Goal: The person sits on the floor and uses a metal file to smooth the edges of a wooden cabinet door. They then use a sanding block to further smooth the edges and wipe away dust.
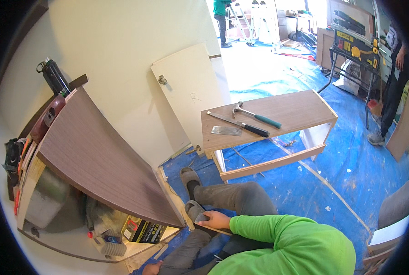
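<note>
My right hand (216,220), at the end of a bright green sleeve, grips a small flat grey piece (201,218) between thumb and fingers. It is over a narrow light wood strip (223,232), beside my sandalled feet; whether the piece touches the strip I cannot tell. Low at the bottom edge, my left hand (152,268) shows only in part next to my grey trouser leg, its fingers mostly hidden. Ahead stands a wood-grain box frame (277,107) carrying a claw hammer (257,114), a black-handled flat tool (238,123) and a thin metal plate (226,131).
A brown wood-grain cabinet (103,156) at left holds an adhesive can (142,230) and bears tools on top. A white door panel (190,91) leans on the wall. Blue sheeting (323,183) covers the floor. A person (392,82) stands right, near a folding workbench (355,50); another is by ladders.
</note>
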Demonstrator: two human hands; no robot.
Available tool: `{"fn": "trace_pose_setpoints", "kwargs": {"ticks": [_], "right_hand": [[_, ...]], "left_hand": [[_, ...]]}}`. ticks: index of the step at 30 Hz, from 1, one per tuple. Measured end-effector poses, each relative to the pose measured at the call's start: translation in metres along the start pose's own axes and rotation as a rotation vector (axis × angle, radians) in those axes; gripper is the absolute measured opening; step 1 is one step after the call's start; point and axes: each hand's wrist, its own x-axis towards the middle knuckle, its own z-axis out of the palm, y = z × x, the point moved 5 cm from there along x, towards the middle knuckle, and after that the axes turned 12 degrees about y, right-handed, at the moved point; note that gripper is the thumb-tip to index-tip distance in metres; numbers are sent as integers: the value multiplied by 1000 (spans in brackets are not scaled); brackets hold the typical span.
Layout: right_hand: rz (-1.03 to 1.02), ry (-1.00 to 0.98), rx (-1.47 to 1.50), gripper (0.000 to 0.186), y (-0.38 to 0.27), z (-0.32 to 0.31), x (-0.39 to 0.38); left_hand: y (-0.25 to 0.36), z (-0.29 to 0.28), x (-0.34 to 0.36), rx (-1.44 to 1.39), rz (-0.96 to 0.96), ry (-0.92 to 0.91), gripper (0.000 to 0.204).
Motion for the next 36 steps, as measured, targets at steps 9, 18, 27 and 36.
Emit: {"fn": "trace_pose_setpoints", "kwargs": {"ticks": [9,18,27,36], "right_hand": [[-27,10,16,94,-13,1,-1],[-31,-10,34,91,-6,4,2],[-29,-23,10,93,-9,1,1],[-2,-28,30,95,-8,1,0]], "left_hand": [[-12,3,4,-36,7,17,67],[15,-27,-27,-70,-138,-75,75],[0,-11,-8,-25,-9,-13,75],[17,-27,-21,-12,12,50,70]]}}
